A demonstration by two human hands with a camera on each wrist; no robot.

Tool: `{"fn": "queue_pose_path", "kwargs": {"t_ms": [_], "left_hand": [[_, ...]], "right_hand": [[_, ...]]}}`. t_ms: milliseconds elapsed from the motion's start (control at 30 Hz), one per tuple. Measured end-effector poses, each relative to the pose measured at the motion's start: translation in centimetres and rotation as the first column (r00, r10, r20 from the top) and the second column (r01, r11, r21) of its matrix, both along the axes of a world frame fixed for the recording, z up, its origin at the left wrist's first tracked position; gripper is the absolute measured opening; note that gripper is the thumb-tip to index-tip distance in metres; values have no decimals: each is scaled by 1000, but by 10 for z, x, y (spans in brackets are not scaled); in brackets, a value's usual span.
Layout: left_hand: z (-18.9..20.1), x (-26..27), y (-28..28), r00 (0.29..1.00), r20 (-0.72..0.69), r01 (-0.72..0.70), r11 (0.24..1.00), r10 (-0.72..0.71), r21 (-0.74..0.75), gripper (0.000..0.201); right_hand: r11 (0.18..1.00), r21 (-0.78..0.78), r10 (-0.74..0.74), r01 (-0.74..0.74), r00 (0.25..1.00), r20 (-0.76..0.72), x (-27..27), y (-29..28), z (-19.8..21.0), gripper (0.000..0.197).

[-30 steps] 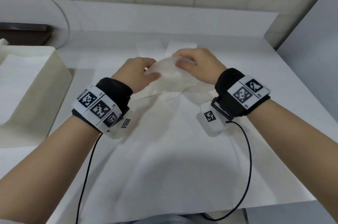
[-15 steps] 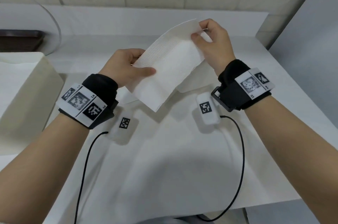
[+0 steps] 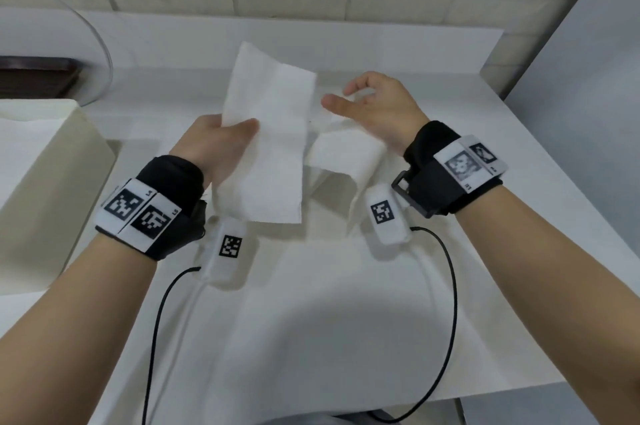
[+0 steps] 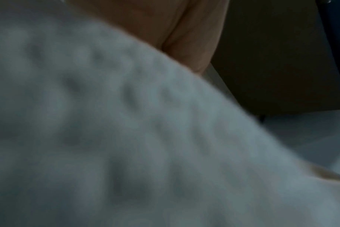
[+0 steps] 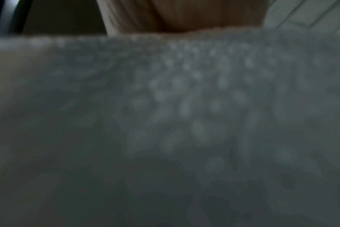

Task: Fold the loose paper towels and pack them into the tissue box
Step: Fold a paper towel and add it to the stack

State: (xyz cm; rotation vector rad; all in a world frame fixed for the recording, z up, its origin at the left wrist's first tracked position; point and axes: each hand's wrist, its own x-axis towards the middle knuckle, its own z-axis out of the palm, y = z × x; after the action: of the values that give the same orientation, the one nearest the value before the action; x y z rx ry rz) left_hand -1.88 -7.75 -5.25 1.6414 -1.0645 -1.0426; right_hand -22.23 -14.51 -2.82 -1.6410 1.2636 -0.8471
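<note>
A paper towel (image 3: 270, 147) is held upright above the table (image 3: 346, 338), pinched by the left hand (image 3: 214, 144); the right hand (image 3: 377, 109), at three o'clock, is kept relaxed, fingers (image 3: 356, 86) apart; the tissue box (image 3: 45, 182) is seen at nine o'clock.

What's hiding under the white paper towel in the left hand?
Beneath the white embossed paper towel that the left hand grips lies the white table. The fingers behind it are covered; only the thumb shows.

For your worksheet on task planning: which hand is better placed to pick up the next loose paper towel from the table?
Right. The right hand hovers open just above the loose towel on the table, while the left hand grips the folded towel.
</note>
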Motion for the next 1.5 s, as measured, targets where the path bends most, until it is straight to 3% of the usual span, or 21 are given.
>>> {"fn": "queue_pose_path", "kwargs": {"t_ms": [100,233,367,433,500,567,600,800,933,967,1033,1100,1167,1233,1267,1400,1500], "left_hand": [[-9,16,4,990,-90,-112,994,111,-3,19],[-13,19,9,974,-198,-112,994,108,-7,33],[-10,8,7,962,-263,-81,996,72,-27,24],[-7,0,6,943,-328,-78,995,55,-57,18],[-4,-6,8,927,-375,-38,996,7,-75,19],[-3,-12,10,920,-388,22,996,-53,-84,21],[-4,-14,12,918,-389,43,995,-76,-93,23],[-13,-28,18,895,-443,-96,993,55,-71,34],[-19,-33,18,979,-184,-115,983,88,-145,24],[-21,-31,18,987,-133,-111,981,91,-156,27],[-23,-24,17,990,-79,-129,979,118,-157,27],[-24,-15,16,987,-65,-154,975,146,-157,27],[-25,-8,15,982,-66,-184,971,175,-154,27],[-25,-4,14,978,-74,-203,967,194,-151,27],[-25,-3,13,976,-83,-211,966,200,-150,27],[-27,1,11,972,-109,-225,963,210,-147,28],[-27,3,12,969,-116,-236,961,220,-145,28]], "right_hand": [[999,12,33,-33,998,44,-16,-6,1,21],[995,-78,83,-63,957,278,-20,-7,10,21],[974,-64,213,-218,778,591,-3,0,27,26],[959,-79,255,-271,711,656,11,1,29,26],[975,-128,222,-181,800,557,26,1,23,30],[975,-220,79,7,922,378,39,-2,14,33],[962,-261,8,82,945,328,45,-2,8,34],[957,-247,-86,152,962,257,64,-2,-23,28],[975,-179,-92,130,974,205,66,-7,-31,19],[982,-159,-81,102,987,137,60,-12,-31,15],[992,-120,-57,40,989,-139,39,-24,-33,15],[999,-43,-20,-2,866,-500,10,-36,-40,39],[996,79,90,-47,648,-757,-13,-39,-48,67],[972,202,235,-119,467,-852,-24,-38,-53,78],[958,243,285,-152,417,-863,-27,-38,-55,79],[934,257,325,-249,287,-901,-33,-39,-54,74],[928,204,300,-312,300,-906,-32,-35,-56,65]]}}
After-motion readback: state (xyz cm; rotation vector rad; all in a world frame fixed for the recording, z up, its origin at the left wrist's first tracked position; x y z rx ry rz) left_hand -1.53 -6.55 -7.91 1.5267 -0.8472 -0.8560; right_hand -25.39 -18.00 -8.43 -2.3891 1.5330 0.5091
